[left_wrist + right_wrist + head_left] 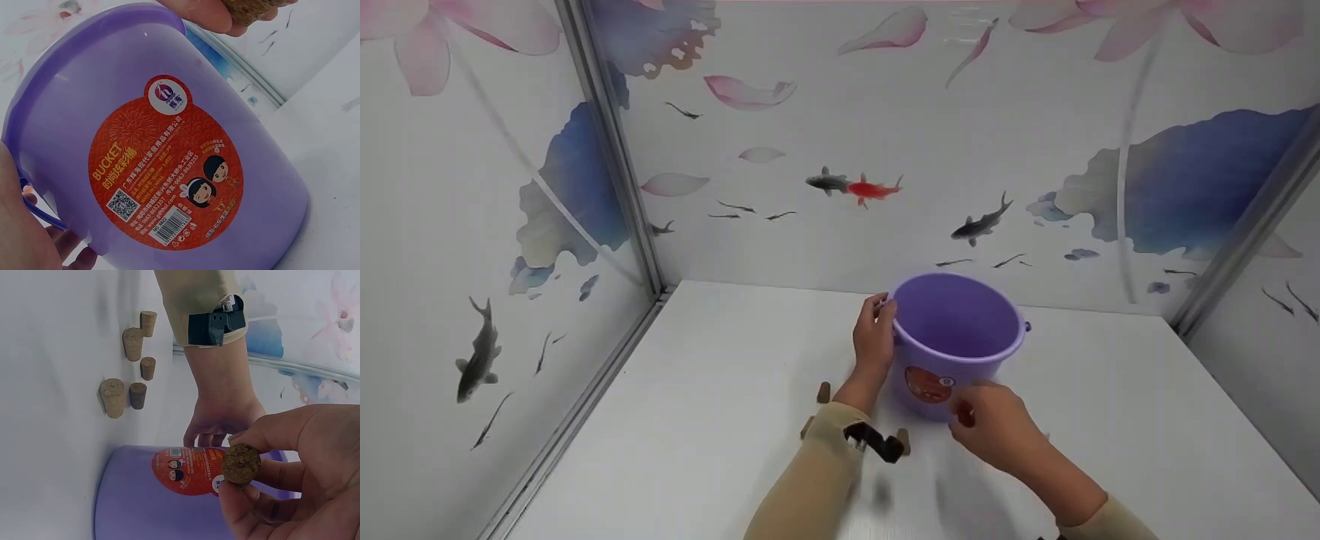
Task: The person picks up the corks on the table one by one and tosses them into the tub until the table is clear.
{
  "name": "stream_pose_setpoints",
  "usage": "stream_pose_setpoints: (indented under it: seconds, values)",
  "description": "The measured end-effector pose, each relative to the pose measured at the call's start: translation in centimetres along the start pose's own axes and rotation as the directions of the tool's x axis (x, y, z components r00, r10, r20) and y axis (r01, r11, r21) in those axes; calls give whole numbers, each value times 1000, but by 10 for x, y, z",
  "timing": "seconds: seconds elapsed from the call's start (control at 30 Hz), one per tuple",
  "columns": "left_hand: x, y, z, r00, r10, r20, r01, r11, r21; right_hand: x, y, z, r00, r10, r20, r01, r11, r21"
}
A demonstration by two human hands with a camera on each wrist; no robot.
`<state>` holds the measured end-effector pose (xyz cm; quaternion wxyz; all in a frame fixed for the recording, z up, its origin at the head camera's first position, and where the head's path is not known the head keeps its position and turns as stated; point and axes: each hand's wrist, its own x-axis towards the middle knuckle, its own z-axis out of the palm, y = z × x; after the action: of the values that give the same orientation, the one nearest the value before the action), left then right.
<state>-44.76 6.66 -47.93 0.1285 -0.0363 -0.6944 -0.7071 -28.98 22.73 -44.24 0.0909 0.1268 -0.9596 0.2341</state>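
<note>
A purple plastic bucket point(916, 354) stands upright on the white table, its round red label point(166, 174) facing me. My left hand point(874, 336) grips the bucket's left side at the rim; in the left wrist view its fingers lie by the purple handle point(42, 215). In front of the bucket, my right hand point(997, 426) pinches a cork stopper point(242, 464) between thumb and fingers. That cork shows at the top of the left wrist view, apart from the bucket wall. The bucket's floor cannot be seen.
Several tapered corks stand on the table near my left forearm, among them a large cork point(112, 398) and a darker cork point(138, 395). A black wrist device point(874, 441) is strapped over the left sleeve. White panels point(780, 247) with painted fish and petals enclose the table.
</note>
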Motion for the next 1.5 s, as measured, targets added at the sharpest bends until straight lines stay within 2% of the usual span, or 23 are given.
stream_pose_setpoints:
  seconds: [0.27, 0.6, 1.03, 1.37, 1.5]
  values:
    - [-1, 1, 1, 1000, -8, -3, 8, 1000, -7, 3, -5, -7, 1000, 14, 10, -15, 1000, 25]
    - [3, 3, 0, 1000, 2, -1, -2, 1000, 14, 6, -11, -4, 999, 52, -2, -52, 998, 43]
    - [3, -1, 0, 1000, 1, -12, 0, 1000, 11, 13, -22, -19, 996, -8, -93, 11, 999, 39]
    - [1, 1, 2, 1000, -23, -8, 23, 1000, 2, 19, -31, -31, 996, 18, -88, -14, 999, 46]
    - [1, 1, 1, 999, -34, -11, 34, 999, -8, 22, -33, -37, 995, 1, -99, 4, 999, 51]
